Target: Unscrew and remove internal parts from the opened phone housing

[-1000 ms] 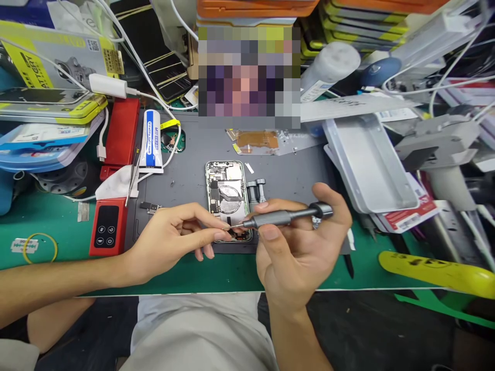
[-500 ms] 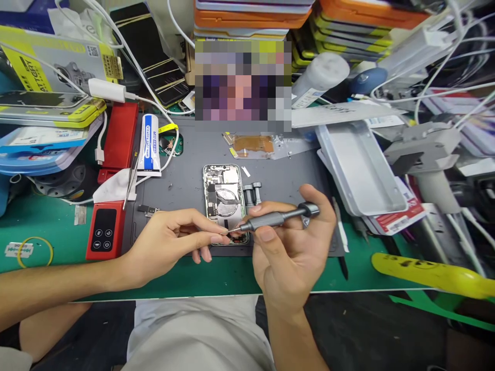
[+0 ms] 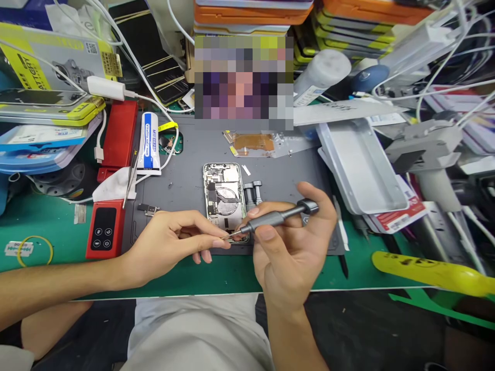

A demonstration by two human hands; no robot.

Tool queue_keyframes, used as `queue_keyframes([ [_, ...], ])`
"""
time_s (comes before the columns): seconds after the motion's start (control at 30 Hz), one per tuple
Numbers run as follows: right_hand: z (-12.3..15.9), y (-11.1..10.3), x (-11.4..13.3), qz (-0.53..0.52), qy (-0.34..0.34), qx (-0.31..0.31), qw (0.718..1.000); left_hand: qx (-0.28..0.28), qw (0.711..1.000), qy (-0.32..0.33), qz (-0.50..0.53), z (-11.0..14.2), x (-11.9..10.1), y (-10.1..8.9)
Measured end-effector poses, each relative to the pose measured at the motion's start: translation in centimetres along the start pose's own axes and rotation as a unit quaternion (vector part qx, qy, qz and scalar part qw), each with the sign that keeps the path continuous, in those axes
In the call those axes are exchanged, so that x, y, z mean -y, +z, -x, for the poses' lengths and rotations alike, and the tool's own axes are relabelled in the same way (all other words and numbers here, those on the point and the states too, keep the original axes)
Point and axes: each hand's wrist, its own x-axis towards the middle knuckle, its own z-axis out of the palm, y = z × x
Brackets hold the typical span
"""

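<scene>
My right hand is closed around a grey screwdriver, held almost level with its bit pointing left. The forefinger curls by the cap at its back end. My left hand pinches thumb and forefinger together at the bit's tip; whatever is between those fingertips is too small to make out. Just beyond both hands, an opened phone lies on the dark grey mat, its inner parts showing. My fingers and the screwdriver partly cover its near end. Two more screwdrivers lie at the phone's right side.
On the left are a small metal part, tweezers, a red device and a white-blue tube. A grey tray and a yellow handle occupy the right. An orange flex sheet lies behind the phone.
My left thumb and forefinger have shifted slightly right, onto the tip of the screwdriver's bit. My right hand keeps the same grip, and the phone stays in place.
</scene>
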Motion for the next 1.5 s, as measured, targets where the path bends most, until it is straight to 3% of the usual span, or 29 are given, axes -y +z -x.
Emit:
queue_keyframes([
  [0.3, -0.01, 0.00, -0.20, 0.016, -0.016, -0.023, 0.999, 0.006, 1.000, -0.005, 0.000, 0.00, 0.31, -0.05],
  [1.13, -0.04, -0.10, -0.01, -0.020, 0.022, 0.001, 1.000, 0.023, 0.999, -0.010, 0.021, 0.25, 0.57, -0.37],
  [1.5, -0.29, -0.58, -0.05, -0.040, 0.037, -0.010, 0.998, 0.072, 0.995, 0.015, -0.073, -0.10, 0.57, -0.39],
])
